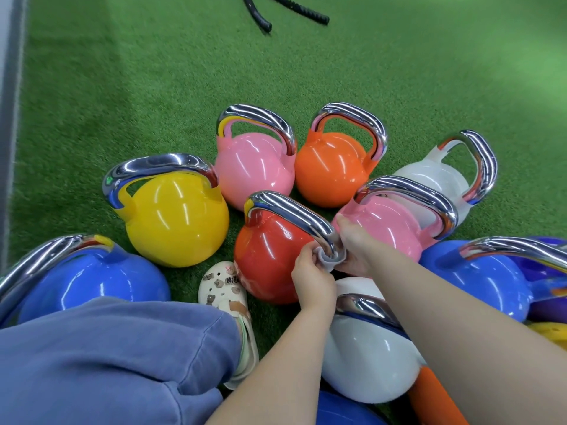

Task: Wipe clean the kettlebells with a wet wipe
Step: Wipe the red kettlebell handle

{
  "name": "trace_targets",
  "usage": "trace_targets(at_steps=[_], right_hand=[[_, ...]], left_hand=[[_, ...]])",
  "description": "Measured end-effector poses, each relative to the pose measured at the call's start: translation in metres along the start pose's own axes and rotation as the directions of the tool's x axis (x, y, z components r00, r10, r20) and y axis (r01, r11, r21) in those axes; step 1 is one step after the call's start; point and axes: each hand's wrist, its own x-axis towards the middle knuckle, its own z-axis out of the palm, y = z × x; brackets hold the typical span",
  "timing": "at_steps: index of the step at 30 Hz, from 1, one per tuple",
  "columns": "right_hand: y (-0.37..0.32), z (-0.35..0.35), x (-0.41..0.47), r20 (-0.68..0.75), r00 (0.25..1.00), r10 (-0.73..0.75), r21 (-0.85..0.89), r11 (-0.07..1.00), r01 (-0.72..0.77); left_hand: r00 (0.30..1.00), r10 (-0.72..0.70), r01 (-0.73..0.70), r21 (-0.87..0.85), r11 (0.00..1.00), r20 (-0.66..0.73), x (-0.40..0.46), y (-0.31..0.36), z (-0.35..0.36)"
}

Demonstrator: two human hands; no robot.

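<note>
A red kettlebell [267, 256] with a chrome handle stands on green turf in the middle of the view. A white wet wipe [328, 261] is wrapped around the near end of that handle. My left hand [311, 279] pinches the wipe from the left. From the right, my right hand [356, 251] grips the same wipe. Around it stand a yellow kettlebell [178, 222], a pink kettlebell [254, 170], an orange kettlebell [331, 170], a second pink kettlebell [389, 228], a white kettlebell [435, 179], and blue kettlebells [92, 280] [484, 277]. Another white kettlebell [365, 354] lies under my forearms.
My knee in blue trousers [107, 360] and a white clog [224, 289] are at the lower left. Black battle rope ends [267, 24] lie on the turf at the top. A grey floor strip [12, 102] runs along the left edge. Purple, yellow and orange gear crowds the lower right.
</note>
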Motion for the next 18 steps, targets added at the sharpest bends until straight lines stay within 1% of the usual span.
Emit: trace_targets(at_steps=[3,5,6,11,14,17,18], right_hand=[[0.002,0.001,-0.004,-0.026,0.997,-0.069,0.015,0.997,0.070],[-0.001,0.000,-0.010,-0.063,0.994,-0.095,-0.019,0.995,0.094],[-0.003,-0.003,-0.013,-0.061,0.992,-0.111,-0.038,0.993,0.109],[-0.007,-0.009,-0.030,-0.040,0.982,-0.184,-0.036,0.982,0.183],[-0.009,-0.014,-0.043,-0.044,0.965,-0.259,-0.002,0.966,0.259],[-0.012,-0.016,-0.052,-0.047,0.966,-0.255,0.069,0.964,0.258],[-0.014,-0.014,-0.055,-0.043,0.967,-0.250,0.063,0.966,0.252]], left_hand=[[0.987,-0.142,0.153,-0.177,0.972,0.072,0.002,0.011,-0.005],[0.974,-0.197,0.223,-0.307,0.925,0.115,0.006,0.015,-0.008],[0.971,-0.204,0.235,-0.338,0.911,0.125,0.006,0.017,-0.010],[0.989,-0.120,0.145,-0.411,0.900,0.084,-0.004,0.029,-0.012],[0.985,-0.162,0.172,-0.535,0.827,0.066,-0.009,0.039,-0.015],[0.975,-0.222,0.186,-0.649,0.738,0.027,-0.014,0.047,-0.018],[0.969,-0.246,0.192,-0.666,0.721,0.014,-0.015,0.048,-0.019]])
